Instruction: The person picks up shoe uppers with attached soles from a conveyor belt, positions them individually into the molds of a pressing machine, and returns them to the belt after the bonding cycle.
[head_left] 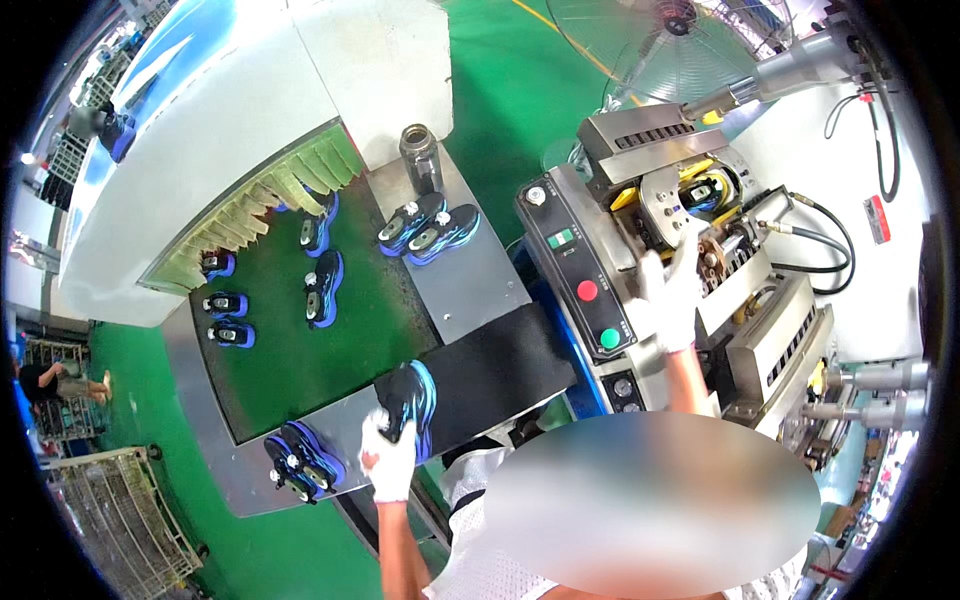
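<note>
My left hand [388,458], in a white glove, is closed on the near end of a black shoe [412,400] with a blue and purple sole. The shoe is over the black mat at the table's front edge. My right hand [668,295], also gloved, reaches over the front of a metal press machine [600,240]. Its fingers look spread, with nothing visible between them. Just beyond them, another shoe [706,192] sits among the machine's clamps and yellow parts. The blurred patch at the lower middle hides part of my body.
Several shoes stand on the green conveyor [270,370] before a fringed tunnel opening [255,205]. A pair [430,232] rests on the grey table beside a metal flask [421,160]; another pair [304,460] lies at the near left. Red and green buttons [587,290] face me. A large fan [670,40] stands behind.
</note>
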